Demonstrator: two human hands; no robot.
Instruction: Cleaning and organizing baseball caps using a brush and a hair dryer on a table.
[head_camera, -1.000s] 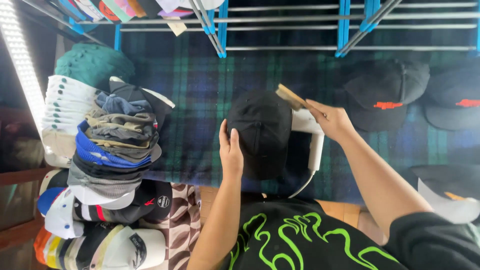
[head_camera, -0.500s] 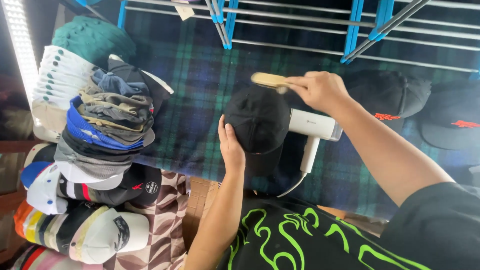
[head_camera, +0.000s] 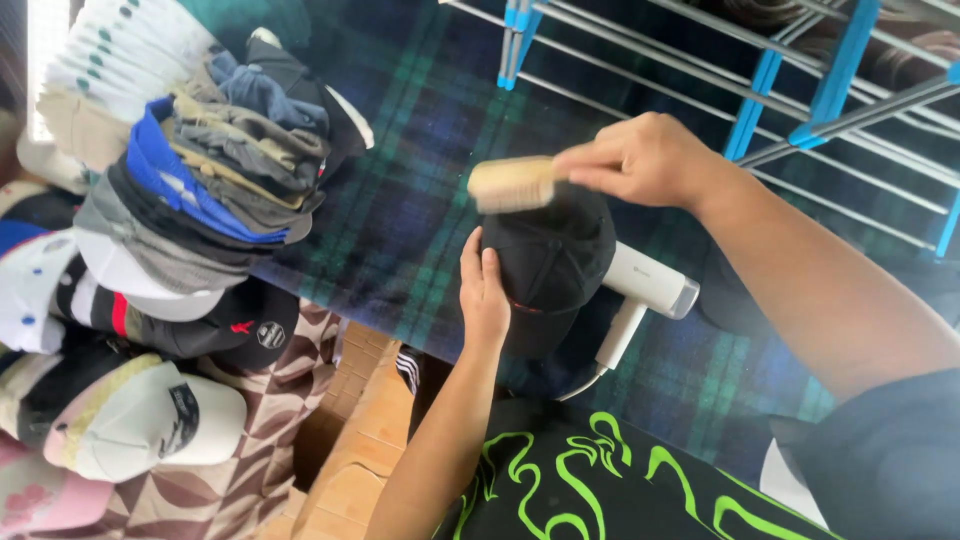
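The right hand (head_camera: 645, 160) has carried the wooden brush (head_camera: 512, 184) down from just above the black cap (head_camera: 550, 262) to its top edge, where the pale brush block now meets the crown; half a second ago the brush rode a little clear of the fabric. The left hand (head_camera: 485, 295) stays pressed flat against the cap's left side, fingers extended upward, steadying rather than gripping it. The right hand is clenched around the brush's right end, so the brush's long axis runs roughly left to right across the view, its free end pointing left toward the pile of stacked caps (head_camera: 180, 200). The cap sits mounted over a white dryer-like appliance (head_camera: 650, 285) on the plaid-covered table (head_camera: 400, 200), its crown facing the camera and its long axis running top to bottom. A blue and grey drying rack (head_camera: 800, 90) crosses the upper right.
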